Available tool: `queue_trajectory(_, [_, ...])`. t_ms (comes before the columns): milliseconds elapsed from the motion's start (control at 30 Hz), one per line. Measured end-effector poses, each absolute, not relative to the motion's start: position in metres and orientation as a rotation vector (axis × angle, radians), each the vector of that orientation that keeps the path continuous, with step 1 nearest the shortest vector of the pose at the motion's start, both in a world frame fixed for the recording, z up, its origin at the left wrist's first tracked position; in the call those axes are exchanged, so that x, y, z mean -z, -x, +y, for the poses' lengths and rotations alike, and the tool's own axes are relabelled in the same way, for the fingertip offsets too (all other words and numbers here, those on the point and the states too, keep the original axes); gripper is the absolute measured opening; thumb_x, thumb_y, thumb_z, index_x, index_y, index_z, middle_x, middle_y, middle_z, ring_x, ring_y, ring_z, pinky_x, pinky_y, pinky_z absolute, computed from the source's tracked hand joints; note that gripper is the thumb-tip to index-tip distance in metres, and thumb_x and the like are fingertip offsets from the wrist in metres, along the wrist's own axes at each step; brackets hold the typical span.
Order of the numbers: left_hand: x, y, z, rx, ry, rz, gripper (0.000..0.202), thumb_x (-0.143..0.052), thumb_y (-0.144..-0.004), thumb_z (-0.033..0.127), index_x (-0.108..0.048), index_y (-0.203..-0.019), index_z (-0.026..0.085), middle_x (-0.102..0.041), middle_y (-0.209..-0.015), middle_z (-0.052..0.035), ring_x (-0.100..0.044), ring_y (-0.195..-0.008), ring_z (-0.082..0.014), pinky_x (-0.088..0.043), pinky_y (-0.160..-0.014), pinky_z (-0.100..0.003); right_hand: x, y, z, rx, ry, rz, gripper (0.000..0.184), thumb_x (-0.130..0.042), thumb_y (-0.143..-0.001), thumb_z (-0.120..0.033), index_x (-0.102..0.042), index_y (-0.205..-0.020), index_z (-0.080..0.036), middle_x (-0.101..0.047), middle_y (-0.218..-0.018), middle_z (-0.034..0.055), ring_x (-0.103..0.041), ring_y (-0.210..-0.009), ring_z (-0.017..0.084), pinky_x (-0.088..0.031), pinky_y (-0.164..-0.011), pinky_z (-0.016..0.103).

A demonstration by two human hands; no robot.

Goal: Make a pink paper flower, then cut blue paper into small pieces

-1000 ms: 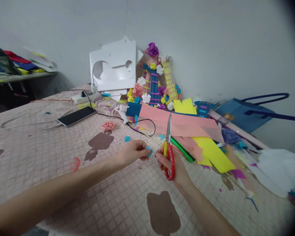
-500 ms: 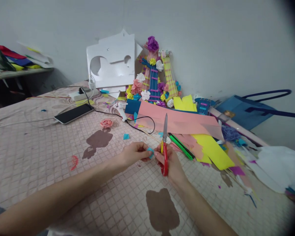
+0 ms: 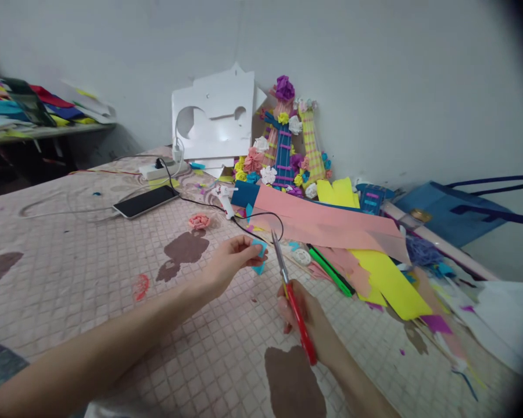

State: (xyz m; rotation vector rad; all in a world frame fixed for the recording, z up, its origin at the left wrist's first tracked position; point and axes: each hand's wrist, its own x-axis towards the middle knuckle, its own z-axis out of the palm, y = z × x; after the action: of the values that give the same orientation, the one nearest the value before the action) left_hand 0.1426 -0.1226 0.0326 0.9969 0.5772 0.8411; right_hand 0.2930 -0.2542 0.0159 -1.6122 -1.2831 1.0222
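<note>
My left hand (image 3: pixel 235 258) pinches a small piece of light blue paper (image 3: pixel 258 247) between thumb and fingers; a blue corner also shows below the fingertips. In my right hand (image 3: pixel 303 310) is a pair of scissors (image 3: pixel 293 293) with red handles, its narrow metal blades pointing up and forward beside the blue paper without touching it. The blades look nearly closed. Past my left hand lie a pink paper flower (image 3: pixel 199 221) and a white glue gun (image 3: pixel 225 201) with a black cord.
Pink paper (image 3: pixel 326 217), yellow paper (image 3: pixel 390 284) and a green pen-like stick (image 3: pixel 331 271) lie to the right. A phone (image 3: pixel 146 201) and a power strip (image 3: pixel 161 169) are at the left. Decorated paper towers (image 3: pixel 283 151) and white board (image 3: pixel 213 116) stand against the wall.
My right hand has moved down and away from my left hand, tilting the scissors to the left. The blue paper stays in my left hand and shows more. The view has shifted slightly.
</note>
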Motion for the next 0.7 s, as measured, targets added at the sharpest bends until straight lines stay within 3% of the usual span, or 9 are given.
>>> queue_trajectory(233, [-0.038, -0.139, -0.126, -0.911, -0.978, 0.559, 0.025, -0.074, -0.071, 0.031, -0.055, -0.075, 0.015, -0.067, -0.078, -0.0026, -0.064, -0.074, -0.014, -0.05, -0.075, -0.029, -0.021, -0.279, -0.254, -0.911, 1.667, -1.34, 0.016, -0.058, -0.078, -0.031, -0.046, -0.084, -0.023, -0.052, -0.07, -0.0026, -0.048, -0.06, 0.013, -0.038, -0.054, 0.025])
queue_trajectory(467, [-0.039, -0.139, -0.137, -0.803, -1.043, 0.61, 0.028, -0.075, -0.068, 0.033, -0.054, -0.07, 0.015, -0.059, -0.069, 0.0018, -0.058, -0.065, -0.0101, -0.047, -0.069, -0.026, -0.024, -0.28, -0.244, -0.88, 1.45, -1.109, 0.022, -0.059, -0.08, -0.041, -0.048, -0.079, -0.022, -0.041, -0.061, -0.0058, -0.037, -0.052, 0.01, -0.032, -0.049, 0.024])
queue_trajectory(700, [-0.03, -0.144, -0.151, -0.597, -1.16, 0.613, 0.029, -0.075, -0.066, 0.036, -0.056, -0.069, 0.014, -0.056, -0.064, 0.0032, -0.053, -0.061, -0.0082, -0.042, -0.06, -0.022, -0.032, -0.276, -0.24, -0.829, 1.288, -0.958, 0.027, -0.071, -0.074, -0.031, -0.05, -0.089, -0.022, -0.056, -0.086, -0.0004, -0.054, -0.078, 0.014, -0.044, -0.068, 0.026])
